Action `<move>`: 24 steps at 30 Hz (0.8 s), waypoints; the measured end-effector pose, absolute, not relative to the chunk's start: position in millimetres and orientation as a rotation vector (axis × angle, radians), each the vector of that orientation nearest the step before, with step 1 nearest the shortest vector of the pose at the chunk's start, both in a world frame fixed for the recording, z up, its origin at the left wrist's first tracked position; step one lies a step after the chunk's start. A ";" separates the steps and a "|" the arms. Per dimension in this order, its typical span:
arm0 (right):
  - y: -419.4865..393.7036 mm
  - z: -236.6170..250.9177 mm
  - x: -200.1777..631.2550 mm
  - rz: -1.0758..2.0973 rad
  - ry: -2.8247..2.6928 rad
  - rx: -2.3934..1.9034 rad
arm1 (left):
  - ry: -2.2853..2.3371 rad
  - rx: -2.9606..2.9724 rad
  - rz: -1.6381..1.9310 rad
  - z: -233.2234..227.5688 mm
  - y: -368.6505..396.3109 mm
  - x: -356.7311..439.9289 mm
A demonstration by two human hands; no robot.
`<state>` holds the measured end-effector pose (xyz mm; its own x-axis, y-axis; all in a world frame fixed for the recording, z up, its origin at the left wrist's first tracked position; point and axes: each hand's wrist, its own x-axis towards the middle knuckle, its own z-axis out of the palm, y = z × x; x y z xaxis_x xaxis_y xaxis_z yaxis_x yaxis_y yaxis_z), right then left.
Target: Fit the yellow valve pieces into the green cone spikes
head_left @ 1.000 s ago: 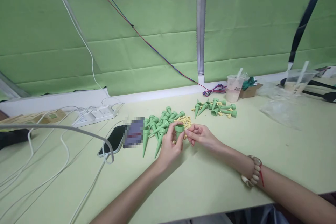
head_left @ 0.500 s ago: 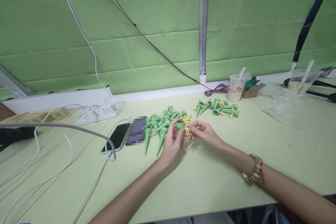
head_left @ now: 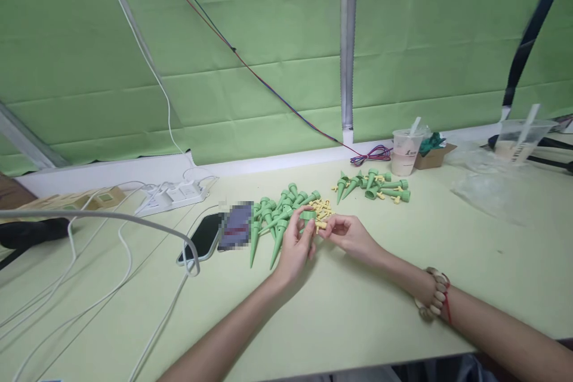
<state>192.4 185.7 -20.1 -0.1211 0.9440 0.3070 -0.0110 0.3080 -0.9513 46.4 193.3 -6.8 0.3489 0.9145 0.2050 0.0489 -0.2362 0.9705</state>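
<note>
Two hands meet over a green spike at the middle of the desk.
The left hand closes its grip around a green plastic cone spike, wide end up. The right hand pinches a small yellow piece just beside that end. Piles of green spikes and yellow pieces lie just behind.

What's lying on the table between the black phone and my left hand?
A pile of green plastic cone spikes, seen in the head view, beside a blurred card.
</note>
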 end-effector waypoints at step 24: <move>188.2 -14.6 198.3 1.187 -1.337 -1.067 | 0.921 1.564 1.111 -4.6 195.8 48.4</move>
